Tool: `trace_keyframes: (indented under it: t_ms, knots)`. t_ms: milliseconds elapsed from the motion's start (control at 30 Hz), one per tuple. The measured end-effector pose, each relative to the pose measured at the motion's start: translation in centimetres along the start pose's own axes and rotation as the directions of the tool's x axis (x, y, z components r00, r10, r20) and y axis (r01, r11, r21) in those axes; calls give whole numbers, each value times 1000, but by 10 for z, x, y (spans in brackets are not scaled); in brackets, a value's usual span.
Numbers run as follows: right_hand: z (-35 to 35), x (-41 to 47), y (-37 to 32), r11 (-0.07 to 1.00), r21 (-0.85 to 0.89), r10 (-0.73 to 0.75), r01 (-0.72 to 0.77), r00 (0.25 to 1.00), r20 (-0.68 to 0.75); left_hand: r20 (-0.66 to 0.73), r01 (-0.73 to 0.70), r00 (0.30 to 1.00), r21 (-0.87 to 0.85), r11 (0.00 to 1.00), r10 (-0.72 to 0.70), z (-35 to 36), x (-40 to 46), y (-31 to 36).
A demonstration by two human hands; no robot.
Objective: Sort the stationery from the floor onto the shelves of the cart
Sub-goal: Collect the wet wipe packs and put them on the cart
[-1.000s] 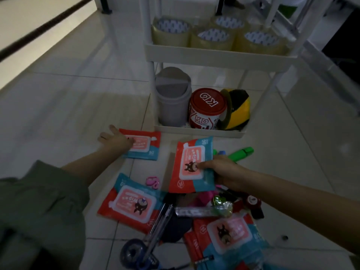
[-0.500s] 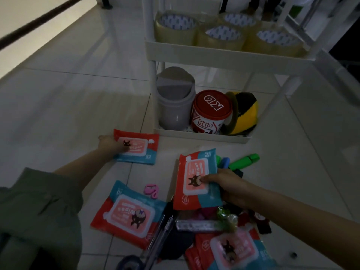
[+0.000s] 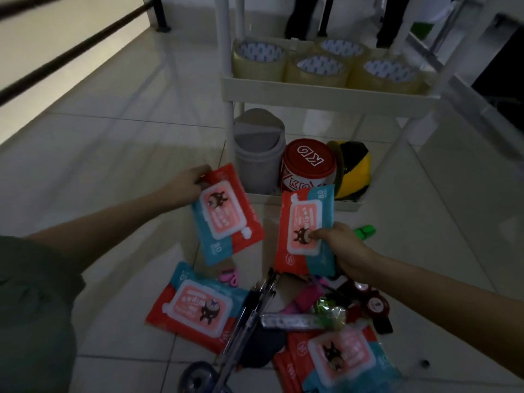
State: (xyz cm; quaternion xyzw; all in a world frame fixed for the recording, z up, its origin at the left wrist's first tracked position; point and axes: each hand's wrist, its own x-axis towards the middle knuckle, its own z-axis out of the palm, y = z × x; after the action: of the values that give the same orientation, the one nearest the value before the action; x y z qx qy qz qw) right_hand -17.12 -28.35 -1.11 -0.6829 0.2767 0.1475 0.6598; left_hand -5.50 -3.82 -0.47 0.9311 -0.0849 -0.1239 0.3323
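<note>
My left hand (image 3: 185,186) grips the top corner of a red and blue wipes pack (image 3: 226,214), lifted off the floor. My right hand (image 3: 344,248) pinches a second wipes pack (image 3: 304,228), held up in front of the white cart's bottom shelf (image 3: 306,202). A third wipes pack (image 3: 195,307) lies on the tiles at lower left, and a fourth wipes pack (image 3: 340,361) lies at the bottom right. Between them sits a pile of pens (image 3: 249,316), a green marker (image 3: 365,231), a pink clip (image 3: 228,279) and small items.
The bottom shelf holds a grey bin (image 3: 258,148), a red tin (image 3: 307,165) and a yellow-black tape roll (image 3: 354,165). The shelf above (image 3: 326,92) holds several clear tape rolls (image 3: 259,59). A blue tape dispenser (image 3: 198,377) lies at the frame's bottom. A wall (image 3: 51,66) runs along the left.
My left hand has closed on the far pack and raised it off the floor, turning it upright. My right hand has lifted its pack higher toward the cart.
</note>
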Motion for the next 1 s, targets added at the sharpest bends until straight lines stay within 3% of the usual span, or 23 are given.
trace_keyframes:
  t_ms: [133, 233, 333, 467, 533, 600, 633, 700, 733, 800, 900, 1000]
  knots:
    - [5, -9, -5, 996, 77, 35, -48, 985, 167, 0, -175, 985, 4, 985, 175, 12, -23, 42]
    - [11, -15, -11, 990, 92, 78, -110, 951, 300, 93, -292, 955, 136, 947, 282, 30, -36, 63]
    - [15, -21, -16, 997, -36, 69, -61, 943, 325, 195, -319, 936, 122, 940, 292, 42, -45, 71]
    - [8, -23, -12, 992, -122, 18, 14, 967, 253, 208, -64, 974, -145, 987, 94, 45, -52, 64]
    - [2, -25, -8, 995, -96, 13, 8, 978, 210, 382, 10, 924, 16, 1000, -15, 42, -51, 42]
    - [-5, -27, -4, 997, -72, 8, 5, 986, 168, 585, -66, 784, 410, 910, -207, 41, -56, 12]
    - [-9, -27, -2, 998, -62, 9, 0, 989, 150, 625, -194, 725, 588, 785, -289, 42, -62, -3]
    - [-16, -27, 0, 999, -42, 4, 0, 993, 114, 655, -423, 696, 705, 569, -294, 47, -74, -22]
    - [-18, -27, 0, 999, -35, 2, 1, 995, 99, 664, -456, 698, 701, 549, -268, 49, -79, -26]
    - [-22, -26, 1, 1000, -29, -1, 3, 997, 74, 683, -424, 673, 671, 609, -284, 47, -80, -27]
    - [-21, -24, 2, 1000, -18, -13, 13, 999, 40, 718, -307, 554, 647, 698, -422, 38, -78, -22]
    - [-18, -25, 2, 999, 5, -39, 39, 999, 26, 747, -211, 483, 605, 768, -456, 27, -78, -11]
